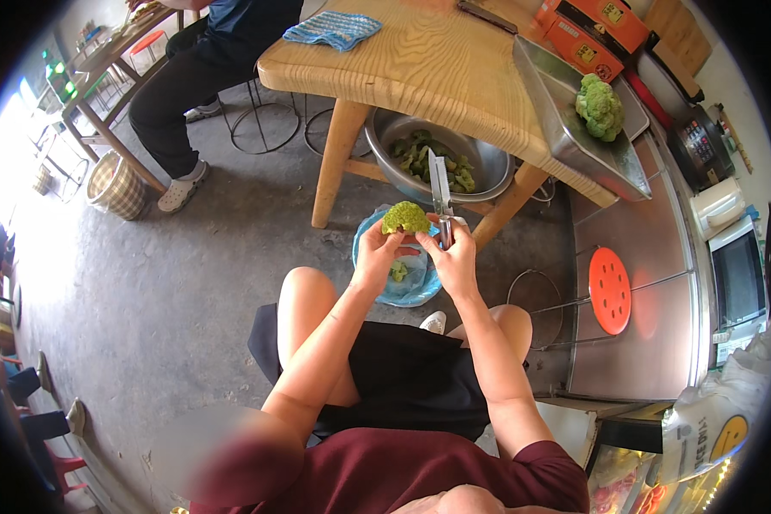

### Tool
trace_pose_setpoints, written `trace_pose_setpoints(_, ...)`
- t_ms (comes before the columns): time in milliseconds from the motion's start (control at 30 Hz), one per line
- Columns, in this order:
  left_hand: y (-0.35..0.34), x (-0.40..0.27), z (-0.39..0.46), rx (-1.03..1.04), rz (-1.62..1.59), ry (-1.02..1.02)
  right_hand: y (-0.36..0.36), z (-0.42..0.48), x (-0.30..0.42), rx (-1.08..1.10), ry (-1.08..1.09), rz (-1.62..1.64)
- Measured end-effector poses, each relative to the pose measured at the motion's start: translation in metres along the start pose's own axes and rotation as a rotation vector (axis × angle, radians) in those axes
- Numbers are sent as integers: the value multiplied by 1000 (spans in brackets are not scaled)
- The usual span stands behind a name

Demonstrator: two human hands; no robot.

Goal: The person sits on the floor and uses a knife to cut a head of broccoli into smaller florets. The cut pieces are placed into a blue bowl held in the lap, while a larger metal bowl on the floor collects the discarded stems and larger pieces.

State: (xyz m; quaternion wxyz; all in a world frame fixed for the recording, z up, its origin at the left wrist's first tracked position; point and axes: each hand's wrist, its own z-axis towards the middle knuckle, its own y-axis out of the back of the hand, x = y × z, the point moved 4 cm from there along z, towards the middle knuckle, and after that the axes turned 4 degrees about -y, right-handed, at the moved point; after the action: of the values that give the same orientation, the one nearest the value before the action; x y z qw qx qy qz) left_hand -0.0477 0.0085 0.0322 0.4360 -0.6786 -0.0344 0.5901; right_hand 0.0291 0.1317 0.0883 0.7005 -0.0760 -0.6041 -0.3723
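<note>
My left hand (375, 256) grips a broccoli floret (405, 218) with its green crown facing away from me. In my right hand (452, 254) are kitchen scissors (439, 183), their blades pointing away past the floret. The right fingertips come close to the floret's underside; I cannot tell whether they touch it. Below both hands stands a blue bin with a plastic liner (406, 297), holding a few green scraps (398, 270). Just beyond, a steel bowl (379, 144) under the table contains many cut broccoli pieces (417, 160).
A whole broccoli head (599, 107) lies in a steel tray (556, 138) at the wooden table's (417, 58) right edge. A knitted cloth (333, 29) rests on the table. An orange stool (610, 291) stands right; a seated person (186, 96) is at upper left.
</note>
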Motion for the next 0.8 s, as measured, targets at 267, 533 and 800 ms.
trace_pose_setpoints(267, 16, 11, 2, -71, 151, 0, 4, -11, 10, 6, 82, -124)
trace_pose_setpoints(533, 19, 18, 0, -56, 244, 59, 7, -9, 19, -34, -8, -170)
trace_pose_setpoints(800, 7, 22, -6, -45, 419, 6, -12, -7, -13, 134, -181, 157)
